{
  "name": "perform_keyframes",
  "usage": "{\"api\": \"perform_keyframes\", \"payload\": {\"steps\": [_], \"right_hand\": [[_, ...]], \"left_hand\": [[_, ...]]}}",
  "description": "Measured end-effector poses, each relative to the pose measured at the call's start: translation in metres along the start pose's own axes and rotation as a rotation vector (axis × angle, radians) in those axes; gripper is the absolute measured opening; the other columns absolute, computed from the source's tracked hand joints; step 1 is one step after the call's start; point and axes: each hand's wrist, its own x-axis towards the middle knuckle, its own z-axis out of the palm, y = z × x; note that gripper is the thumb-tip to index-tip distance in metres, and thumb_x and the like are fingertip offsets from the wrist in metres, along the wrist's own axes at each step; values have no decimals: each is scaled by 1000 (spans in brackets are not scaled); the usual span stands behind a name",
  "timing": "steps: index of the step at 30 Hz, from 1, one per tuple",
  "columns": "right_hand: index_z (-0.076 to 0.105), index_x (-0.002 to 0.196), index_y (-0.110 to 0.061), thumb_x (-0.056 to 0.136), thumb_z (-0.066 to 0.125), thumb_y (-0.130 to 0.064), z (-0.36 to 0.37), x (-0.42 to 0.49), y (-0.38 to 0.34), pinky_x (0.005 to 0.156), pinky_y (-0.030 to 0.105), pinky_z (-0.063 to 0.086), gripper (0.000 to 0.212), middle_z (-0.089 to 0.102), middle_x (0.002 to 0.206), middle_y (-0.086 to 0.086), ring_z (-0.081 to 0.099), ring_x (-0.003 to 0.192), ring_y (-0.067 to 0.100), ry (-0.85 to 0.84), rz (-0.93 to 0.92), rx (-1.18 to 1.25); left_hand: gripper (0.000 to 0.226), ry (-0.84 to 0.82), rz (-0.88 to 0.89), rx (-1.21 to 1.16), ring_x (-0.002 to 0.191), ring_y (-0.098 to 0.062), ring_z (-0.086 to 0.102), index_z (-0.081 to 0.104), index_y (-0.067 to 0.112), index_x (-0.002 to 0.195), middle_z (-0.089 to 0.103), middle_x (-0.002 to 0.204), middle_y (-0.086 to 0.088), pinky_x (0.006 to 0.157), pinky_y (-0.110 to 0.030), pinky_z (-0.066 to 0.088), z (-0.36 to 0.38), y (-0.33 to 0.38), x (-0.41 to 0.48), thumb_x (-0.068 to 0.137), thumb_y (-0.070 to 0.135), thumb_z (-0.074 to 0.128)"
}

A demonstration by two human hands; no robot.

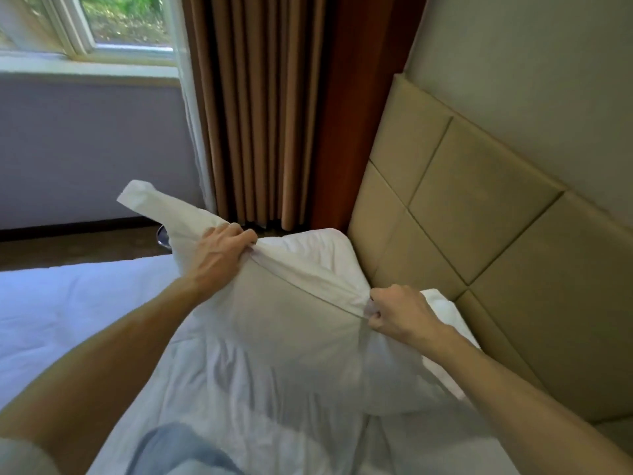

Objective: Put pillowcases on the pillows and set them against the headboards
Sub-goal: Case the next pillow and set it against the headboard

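Observation:
A white pillow [308, 255] stands upright on the bed, close to the beige padded headboard [479, 207]. A white pillowcase [284, 337] covers its lower part, and the open hem stretches across between my hands. My left hand [219, 255] grips the hem at the upper left, fingers curled over the cloth. My right hand [397, 313] pinches the hem at the right, near the headboard. One pillow corner [144, 197] sticks up bare at the left.
The bed [68, 310] with its white sheet spreads to the left and below. Brown curtains [260, 108] hang behind the pillow, with a window [102, 25] at the upper left. A denim-clad knee [178, 450] rests on the bed at the bottom.

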Motion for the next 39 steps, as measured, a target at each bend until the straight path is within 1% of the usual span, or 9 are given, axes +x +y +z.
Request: {"api": "perform_keyframes", "payload": {"steps": [4,8,12,19,23,28,31,35,39], "right_hand": [[56,85,-21,78,53,-32,-12,7,14,57,33,40,13,66,82,2,60,74,29,28,114,-29],[57,84,-23,77,54,-34,-20,28,29,60,33,41,13,67,85,1,61,77,29,33,236,18],[38,68,-27,78,56,-32,-18,69,52,61,31,35,21,60,81,0,61,79,27,-10,367,60],[47,87,-26,91,56,-34,-4,162,95,51,25,29,13,54,78,-5,47,62,14,-69,599,152],[43,90,-25,95,52,-30,10,182,107,57,27,33,11,62,90,-3,55,73,20,-86,773,157],[57,96,-22,89,52,-26,25,193,146,63,32,39,9,69,94,-1,67,87,25,-58,920,75],[60,86,-18,80,58,-23,40,190,180,62,32,41,8,69,85,1,63,92,25,-2,834,-15],[52,60,-17,60,61,-20,52,185,213,39,26,40,9,58,53,-1,62,63,24,115,627,-130],[54,58,-18,47,76,-17,55,183,222,37,22,30,25,53,49,-2,58,51,23,176,574,-117]], "left_hand": [[10,21,83,30,87,-25,52,59,24,99,55,92,0,80,-40,42,10,4,54,90,22,57],[9,-26,207,9,84,-22,51,59,26,97,54,89,2,77,-38,42,32,-2,124,89,21,59],[13,-130,396,55,85,-20,52,55,33,98,57,91,6,75,-35,40,75,-10,212,90,24,60],[12,-312,572,165,88,-17,50,60,35,101,63,91,10,80,-34,40,189,-8,346,92,28,60],[18,-362,720,164,92,-20,50,61,33,107,65,97,8,84,-36,41,238,20,396,91,24,63],[21,-363,884,193,102,-22,50,60,29,111,63,105,4,90,-37,38,282,69,449,92,21,60],[22,-362,888,232,104,-24,50,60,29,109,65,106,4,89,-38,37,303,94,464,89,19,60],[26,-319,942,314,107,-22,51,59,30,113,65,111,7,92,-37,36,321,112,474,89,20,62],[19,-305,967,365,101,-24,51,63,29,106,63,98,5,88,-37,36,329,130,478,88,23,62]]}}
